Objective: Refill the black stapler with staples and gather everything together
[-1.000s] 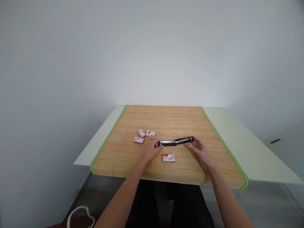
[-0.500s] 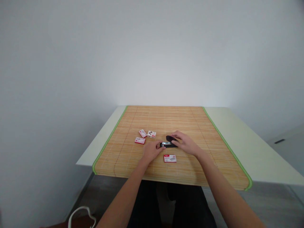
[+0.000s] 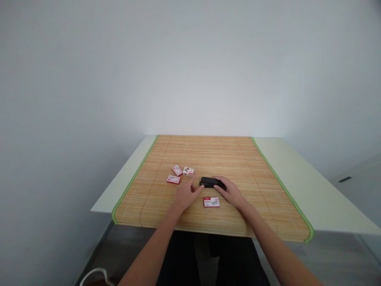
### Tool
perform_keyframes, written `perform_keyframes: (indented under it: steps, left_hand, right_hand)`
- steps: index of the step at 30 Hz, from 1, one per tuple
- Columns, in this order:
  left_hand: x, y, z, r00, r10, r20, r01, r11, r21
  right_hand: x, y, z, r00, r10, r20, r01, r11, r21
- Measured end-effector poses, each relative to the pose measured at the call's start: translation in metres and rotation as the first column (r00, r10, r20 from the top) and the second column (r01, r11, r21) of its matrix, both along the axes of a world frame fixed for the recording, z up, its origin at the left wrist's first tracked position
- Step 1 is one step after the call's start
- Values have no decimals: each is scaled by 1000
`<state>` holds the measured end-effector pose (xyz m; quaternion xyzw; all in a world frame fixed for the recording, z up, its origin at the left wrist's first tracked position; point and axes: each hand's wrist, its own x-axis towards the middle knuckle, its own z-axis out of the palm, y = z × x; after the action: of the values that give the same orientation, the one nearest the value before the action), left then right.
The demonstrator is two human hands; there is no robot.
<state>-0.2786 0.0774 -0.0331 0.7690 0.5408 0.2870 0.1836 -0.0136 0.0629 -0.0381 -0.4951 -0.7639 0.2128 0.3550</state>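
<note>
A black stapler (image 3: 209, 182) lies closed on the bamboo mat (image 3: 226, 155). My right hand (image 3: 230, 192) rests over its right end with the fingers curled on it. My left hand (image 3: 186, 193) lies just left of the stapler, fingers stretched out, the fingertips at its left end and holding nothing. A small red-and-white staple box (image 3: 211, 202) sits on the mat between my two wrists, just in front of the stapler.
Three more small staple boxes (image 3: 173, 179) (image 3: 177, 170) (image 3: 188, 171) lie on the mat left of the stapler. The green-edged mat covers a white table (image 3: 300, 174) that stands against a plain white wall. A white cord (image 3: 92, 275) shows on the floor at lower left.
The stapler lay unfolded between both hands; my right hand swung its top arm over to the left and it is now closed. My left hand let go and opened.
</note>
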Motion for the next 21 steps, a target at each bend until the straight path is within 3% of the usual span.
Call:
perform_keyframes:
  steps: [3,5,11,15,21]
  left_hand:
    - [-11,11,9,994,97,-55,-83,973,214]
    - [-15,25,13,978,155,-138,-109,950,291]
    - [-31,59,-5,931,178,-318,-109,968,225]
    - [-76,79,-15,891,307,-333,-242,944,223]
    - [-157,102,-11,804,478,-353,-418,877,236]
  right_hand:
    - [5,-3,-16,997,-77,-25,78,997,8]
    - [6,-1,-20,994,-100,-35,100,995,11]
    - [6,-1,-17,993,-109,-45,110,994,21]
    - [7,-2,-17,993,-112,-48,113,993,19]
    - [6,-1,-19,992,-115,-60,117,993,19]
